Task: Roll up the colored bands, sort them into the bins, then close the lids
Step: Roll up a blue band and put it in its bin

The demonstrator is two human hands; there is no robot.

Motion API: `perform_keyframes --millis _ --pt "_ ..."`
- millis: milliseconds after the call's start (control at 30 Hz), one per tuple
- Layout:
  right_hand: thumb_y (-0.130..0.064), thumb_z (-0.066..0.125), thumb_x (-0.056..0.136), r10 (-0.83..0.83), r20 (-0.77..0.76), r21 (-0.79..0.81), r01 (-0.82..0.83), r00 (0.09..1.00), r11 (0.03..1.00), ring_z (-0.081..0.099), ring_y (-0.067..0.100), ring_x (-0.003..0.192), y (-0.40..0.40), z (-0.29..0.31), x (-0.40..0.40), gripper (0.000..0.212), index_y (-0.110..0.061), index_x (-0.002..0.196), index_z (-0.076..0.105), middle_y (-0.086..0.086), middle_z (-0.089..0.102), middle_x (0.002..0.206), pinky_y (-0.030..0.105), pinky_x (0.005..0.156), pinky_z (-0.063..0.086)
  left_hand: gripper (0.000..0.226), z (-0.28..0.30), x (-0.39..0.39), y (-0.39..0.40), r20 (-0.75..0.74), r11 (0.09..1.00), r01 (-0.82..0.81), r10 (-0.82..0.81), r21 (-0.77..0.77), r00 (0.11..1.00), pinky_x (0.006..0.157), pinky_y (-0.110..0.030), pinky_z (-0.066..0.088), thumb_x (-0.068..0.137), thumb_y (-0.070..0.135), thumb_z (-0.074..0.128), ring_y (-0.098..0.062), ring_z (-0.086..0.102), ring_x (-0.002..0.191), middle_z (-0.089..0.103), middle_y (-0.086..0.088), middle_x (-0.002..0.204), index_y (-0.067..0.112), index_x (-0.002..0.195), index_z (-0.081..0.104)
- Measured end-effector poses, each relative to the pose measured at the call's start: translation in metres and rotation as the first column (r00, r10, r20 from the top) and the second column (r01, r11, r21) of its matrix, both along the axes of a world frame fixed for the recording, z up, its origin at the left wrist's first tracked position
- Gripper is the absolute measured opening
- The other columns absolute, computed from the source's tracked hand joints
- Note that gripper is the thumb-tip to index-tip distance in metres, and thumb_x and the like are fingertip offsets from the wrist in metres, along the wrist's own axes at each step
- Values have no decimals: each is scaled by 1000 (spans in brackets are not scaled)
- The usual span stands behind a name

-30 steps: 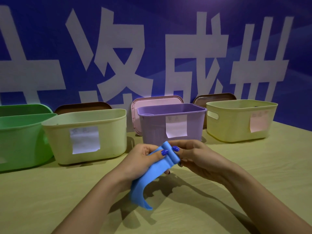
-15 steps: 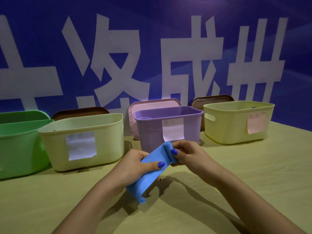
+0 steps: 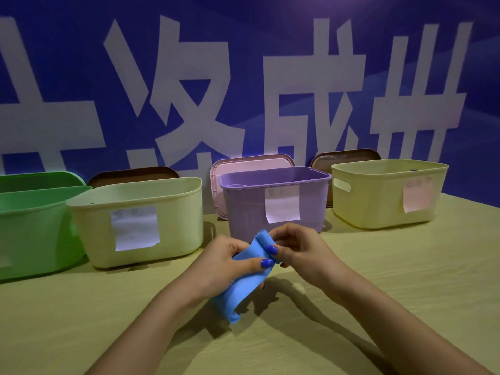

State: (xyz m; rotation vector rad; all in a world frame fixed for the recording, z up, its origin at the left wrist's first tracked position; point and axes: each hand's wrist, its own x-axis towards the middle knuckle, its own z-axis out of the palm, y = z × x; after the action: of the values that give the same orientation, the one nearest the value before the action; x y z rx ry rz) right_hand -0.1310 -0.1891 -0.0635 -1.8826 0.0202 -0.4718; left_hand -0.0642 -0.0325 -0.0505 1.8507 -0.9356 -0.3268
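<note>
Wall [image 3: 270, 50]: blue, with large white characters, directly behind the row of bins.
Table [image 3: 405, 280]: pale wood-grain top; carries all four bins, with both forearms reaching in over it from the near edge.
Green bin [image 3: 29, 226]: far left, partly cut off by the frame edge, open on top.
Pale yellow bin [image 3: 173, 220]: just right of the green one, open; white paper label [image 3: 135, 228] on its front wall, writing too faint to read.
Purple bin [image 3: 243, 212]: centre, open; white label [image 3: 282, 203] hanging from its front rim.
Yellow bin [image 3: 378, 201]: far right, open, slot handle in its left end; pinkish label [image 3: 418, 196] on the front.
Lids: brown lid [image 3: 132, 173] upright behind the pale yellow bin; pink lid [image 3: 251, 162] leaning behind the purple bin; second brown lid [image 3: 345, 156] behind the yellow bin. None is on a bin.
Blue band [image 3: 243, 288]: held in the air in front of the purple bin, above the table; top end turned into a small tight roll, the rest hanging down and curling at the bottom.
Left hand [image 3: 230, 262]: grasps the band's flat part just below the roll, thumb across its front.
Right hand [image 3: 295, 250]: fingers curled, pinching the rolled top end from the right side.
</note>
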Motion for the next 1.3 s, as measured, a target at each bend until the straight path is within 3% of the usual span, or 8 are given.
perform_keyframes --millis 233,500,733,833,933,1067,1200,1300 --pt "-9 61 89 40 -54 -23 -41 998 999 60 8 77 -2 2 -3 21 -17 109 63 8 69 101 13 58 44 30 -3 -3 -3 -37 998 18 -20 -52 999 55 -22 51 82 35 60 -14 66 57 71 -8 64 7 77 67" --pt "-12 74 79 38 -57 30 -36 998 999 59 6 63 1 7 -4 14 -16 90 66 0 66 76 17 56 47 48 -6 -1 -6 -129 997 6 -16 -77 991 56 -27 52 82 48 48 -23 64 57 70 -12 62 4 84 66" --pt "-11 55 93 110 -64 172 -97 992 980 65 18 86 -3 4 -4 11 -8 96 65 7 69 94 27 73 51 44 -11 4 -5 -120 998 14 -22 -66 992 60 -29 51 83 47 46 -18 65 58 70 -9 64 6 86 62" --pt "-10 52 94 149 -97 147 -134 984 980 66 19 92 -3 8 -7 16 -15 100 67 4 71 99 32 80 53 51 -11 4 -5 -98 997 27 -34 -70 995 59 -26 52 82 48 48 -16 66 59 71 -7 65 0 91 63" --pt "-12 49 97 132 -257 -35 -146 957 989 63 9 83 -2 14 -11 19 -17 100 66 -1 69 95 20 70 50 53 -13 4 -5 -69 998 48 -50 -34 996 59 -26 51 81 48 51 -16 67 60 71 -7 66 -2 93 64" --pt "-11 52 94 -40 -288 -169 -9 957 986 56 6 72 -3 17 -12 21 -22 82 65 -5 64 79 14 61 45 34 -14 6 -4 -187 997 74 -74 -4 980 59 -26 51 80 38 63 -17 67 60 72 -10 71 5 85 67" --pt "-11 52 94 -108 -267 -128 75 958 989 53 5 72 -8 18 -13 19 -22 83 64 -4 62 81 14 58 41 14 -7 8 -1 -250 997 77 -70 16 966 57 -24 52 82 16 70 -16 67 59 72 -11 71 2 84 68" --pt "-7 53 92 -95 -280 -49 84 955 995 56 11 78 -9 21 -13 16 -16 88 66 2 64 86 20 65 44 14 -1 6 0 -184 1000 13 -8 28 983 57 -22 51 80 17 72 -14 67 58 73 -11 72 3 80 71"
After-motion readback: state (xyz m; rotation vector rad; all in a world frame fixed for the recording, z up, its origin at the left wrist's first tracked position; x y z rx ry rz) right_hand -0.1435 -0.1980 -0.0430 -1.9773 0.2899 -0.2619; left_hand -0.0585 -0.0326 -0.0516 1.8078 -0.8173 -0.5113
